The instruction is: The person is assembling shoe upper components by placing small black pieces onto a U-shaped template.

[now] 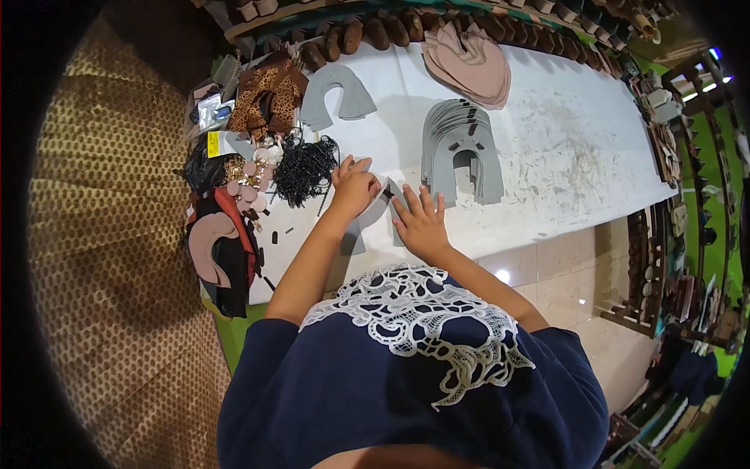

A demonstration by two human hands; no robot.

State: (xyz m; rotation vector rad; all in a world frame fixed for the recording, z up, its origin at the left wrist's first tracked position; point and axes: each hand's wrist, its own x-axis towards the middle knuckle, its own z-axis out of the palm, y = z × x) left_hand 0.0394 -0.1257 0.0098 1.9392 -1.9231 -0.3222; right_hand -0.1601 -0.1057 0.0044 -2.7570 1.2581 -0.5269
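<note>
On the white-covered table, a grey U-shaped piece (355, 239) of sheet material lies just in front of me, partly covered by my hands. My left hand (355, 187) is closed on its upper left part, with the fingers bent. Beside it my right hand (423, 225) rests flat with its fingers spread, touching the right side of the piece. A small dark strip (388, 191) shows between the two hands. Just beyond my right hand stands a stack of similar grey U-shaped pieces (442, 160), and small dark strips show on its top.
Another grey U-shaped set (344, 78) lies farther left, near leopard-print pieces (269, 90) and a tangled black heap (305, 168). Pink cut pieces (469, 70) sit at the back, before a row of brown shoe forms (375, 34). A pink curved piece (207, 242) lies at the left edge.
</note>
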